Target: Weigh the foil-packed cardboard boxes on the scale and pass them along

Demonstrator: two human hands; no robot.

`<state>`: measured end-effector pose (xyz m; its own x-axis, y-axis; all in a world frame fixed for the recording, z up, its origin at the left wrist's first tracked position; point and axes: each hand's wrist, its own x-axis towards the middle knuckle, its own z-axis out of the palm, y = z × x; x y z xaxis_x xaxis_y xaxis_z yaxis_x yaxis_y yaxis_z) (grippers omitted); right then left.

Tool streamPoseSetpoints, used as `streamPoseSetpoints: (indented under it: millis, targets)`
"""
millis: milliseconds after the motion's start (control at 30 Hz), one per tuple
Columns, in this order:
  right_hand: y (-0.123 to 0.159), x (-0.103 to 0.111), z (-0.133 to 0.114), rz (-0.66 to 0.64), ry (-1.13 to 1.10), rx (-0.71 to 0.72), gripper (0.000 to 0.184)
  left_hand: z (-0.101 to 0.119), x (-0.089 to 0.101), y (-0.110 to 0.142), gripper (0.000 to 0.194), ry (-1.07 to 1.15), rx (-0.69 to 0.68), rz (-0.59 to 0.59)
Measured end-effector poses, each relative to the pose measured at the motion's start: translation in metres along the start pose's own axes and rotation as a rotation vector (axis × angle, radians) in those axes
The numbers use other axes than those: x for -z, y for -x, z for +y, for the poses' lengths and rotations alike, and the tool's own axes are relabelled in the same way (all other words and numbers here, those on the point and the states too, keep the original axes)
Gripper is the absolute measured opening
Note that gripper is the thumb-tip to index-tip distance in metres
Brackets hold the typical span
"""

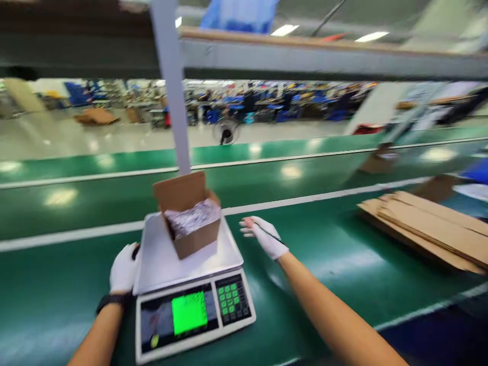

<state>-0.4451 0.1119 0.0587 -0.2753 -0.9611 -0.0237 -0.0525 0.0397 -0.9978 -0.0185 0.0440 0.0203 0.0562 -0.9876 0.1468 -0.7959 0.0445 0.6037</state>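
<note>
An open cardboard box (200, 239) with crinkled silvery wrapping (196, 217) inside rests on the metal pan of a digital scale (152, 269). Its lid flap is raised at the back. My left hand (124, 269), in a white glove, is at the left edge of the pan, fingers curled by a small dark thing that I cannot make out. To the right of the pan, my gloved right hand (267, 238) hovers with fingers stretched towards the box, not touching it. A thin dark line crosses this hand; whether it is glove trim or an object is unclear. The scale's display (189, 311) glows green, its digits unreadable.
The scale stands on a green work surface (324, 249) with white strips along it. Flat cardboard pieces (434, 223) are stacked at the right. A grey post (173, 91) rises behind the box to an overhead shelf (305, 58). Beyond is a fan (226, 134).
</note>
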Motion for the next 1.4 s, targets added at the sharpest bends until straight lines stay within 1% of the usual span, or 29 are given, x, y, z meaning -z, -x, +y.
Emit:
streamPoseSetpoints:
  millis: [33,67,100,167,267,333,400,500,567,633,700,767,833,900,967,1000,1067,1133,1167,1233,1267,1333,1400]
  targets:
    - [0.001,0.003,0.024,0.087,0.037,-0.047,0.049,-0.009,0.004,0.014,0.036,0.024,0.043,-0.013]
    - [0.004,0.004,0.044,0.162,0.069,-0.037,0.050,-0.013,0.005,0.026,0.042,0.056,0.061,-0.014]
    - [0.009,0.005,0.060,0.215,0.090,-0.022,0.050,-0.014,0.004,0.036,0.047,0.093,0.102,0.017]
    - [0.022,0.005,0.079,0.276,0.131,0.020,0.051,-0.009,0.002,0.054,0.053,0.190,0.175,0.064]
    - [0.033,0.003,0.080,0.280,0.178,0.057,0.057,0.004,0.002,0.074,0.052,0.327,0.272,0.105]
    - [0.030,0.003,0.074,0.257,0.191,0.057,0.064,0.009,0.005,0.081,0.050,0.386,0.293,0.118]
    - [0.022,0.005,0.067,0.235,0.184,0.022,0.071,0.011,0.010,0.083,0.048,0.468,0.299,0.126]
    - [0.012,0.009,0.050,0.242,0.127,0.005,0.073,0.015,0.020,0.078,0.050,0.702,0.331,0.160]
    - [0.010,0.010,0.030,0.293,0.101,0.048,0.070,0.024,0.030,0.075,0.051,0.793,0.318,0.205]
    - [0.014,0.006,0.002,0.334,0.076,0.129,0.067,0.040,0.044,0.070,0.049,0.779,0.240,0.245]
    - [0.022,-0.003,-0.032,0.299,0.015,0.214,0.063,0.061,0.058,0.066,0.047,0.735,0.139,0.269]
    - [0.032,-0.021,-0.068,0.180,-0.036,0.281,0.060,0.088,0.071,0.060,0.047,0.686,0.031,0.263]
    - [0.042,-0.047,-0.102,0.032,-0.032,0.366,0.056,0.117,0.078,0.055,0.049,0.579,-0.093,0.229]
    - [0.049,-0.076,-0.128,-0.090,0.002,0.488,0.050,0.144,0.079,0.051,0.054,0.404,-0.198,0.185]
    - [0.052,-0.103,-0.145,-0.181,0.036,0.597,0.044,0.164,0.075,0.048,0.057,0.233,-0.234,0.166]
    - [0.051,-0.114,-0.151,-0.233,0.054,0.619,0.043,0.170,0.073,0.046,0.057,0.189,-0.232,0.162]
    - [0.048,-0.130,-0.157,-0.352,0.111,0.609,0.043,0.174,0.067,0.044,0.054,0.233,-0.213,0.153]
    - [0.043,-0.140,-0.159,-0.446,0.198,0.563,0.040,0.168,0.062,0.043,0.048,0.424,-0.198,0.110]
    - [0.041,-0.143,-0.158,-0.469,0.255,0.552,0.038,0.164,0.060,0.043,0.045,0.535,-0.195,0.075]
    - [0.038,-0.148,-0.158,-0.469,0.391,0.566,0.033,0.156,0.058,0.043,0.042,0.712,-0.192,0.013]
    - [0.036,-0.150,-0.158,-0.464,0.460,0.582,0.032,0.153,0.057,0.044,0.041,0.761,-0.195,-0.009]
    - [0.035,-0.156,-0.157,-0.450,0.571,0.617,0.031,0.151,0.058,0.044,0.040,0.786,-0.207,-0.016]
    - [0.034,-0.161,-0.157,-0.446,0.618,0.642,0.030,0.152,0.058,0.044,0.039,0.768,-0.224,-0.003]
